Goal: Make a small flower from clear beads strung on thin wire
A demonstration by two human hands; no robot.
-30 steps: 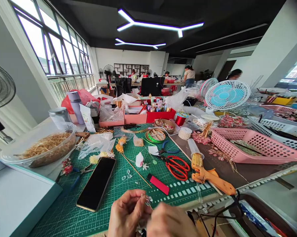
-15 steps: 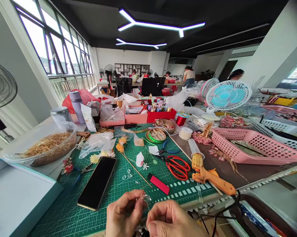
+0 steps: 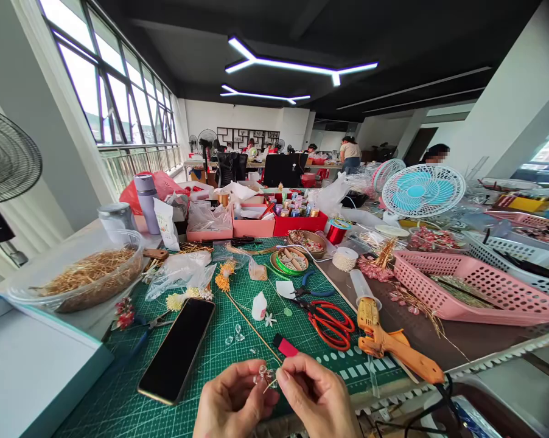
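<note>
Between thumb and forefinger, my left hand (image 3: 235,398) pinches a small cluster of clear petals (image 3: 265,376). My right hand (image 3: 318,392) is closed beside it, its thumb and fingertip pinching a thin wire (image 3: 271,384) that runs to the cluster. Both hands are close together over the front of the green cutting mat (image 3: 174,347). Just beyond them lie a pink lighter (image 3: 284,345), partly behind my right hand, and a few loose clear petals (image 3: 238,331). A small white bottle (image 3: 258,306) stands past these, with a white flower piece (image 3: 269,319) at its side.
A black phone (image 3: 178,350) lies at left. Red-handled scissors (image 3: 332,325), blue pliers (image 3: 313,289) and an orange glue gun (image 3: 393,344) lie at right. Beyond are a pink basket (image 3: 466,307), a blue fan (image 3: 423,191) and a clear bowl of dried stalks (image 3: 135,258).
My right hand has risen beside the left, now partly covering the lighter. The clear cluster has turned and sits slightly lower between the fingers. The whole view has shifted a little.
</note>
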